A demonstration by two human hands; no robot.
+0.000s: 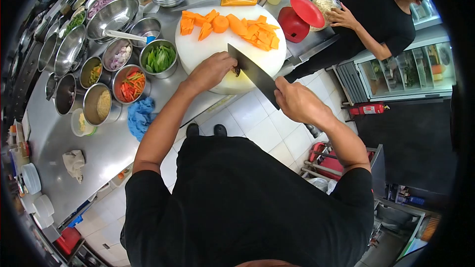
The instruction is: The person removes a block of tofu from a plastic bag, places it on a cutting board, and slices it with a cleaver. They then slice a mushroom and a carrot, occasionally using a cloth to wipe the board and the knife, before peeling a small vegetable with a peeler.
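Note:
My right hand (302, 100) is closed round the handle end of a broad-bladed cleaver (255, 75), whose blade slants over the near side of a round white cutting board (198, 52). Close to the blade, my left hand (216, 70) is closed with its fingertips on a small dark piece of food (237, 71); its kind is too small to make out. On the board's far part lie cut orange carrot slices (264, 32) and a thick carrot chunk (220, 24). Behind them rests an orange-handled tool (239, 1).
Left of the board stand metal pots of green leaves (159, 59), red pepper strips (132, 85) and chopped onion (118, 57). A blue cloth (140, 117) lies at the counter's edge. Beyond a red container (295, 23), another person's hand (345, 17) touches a bag.

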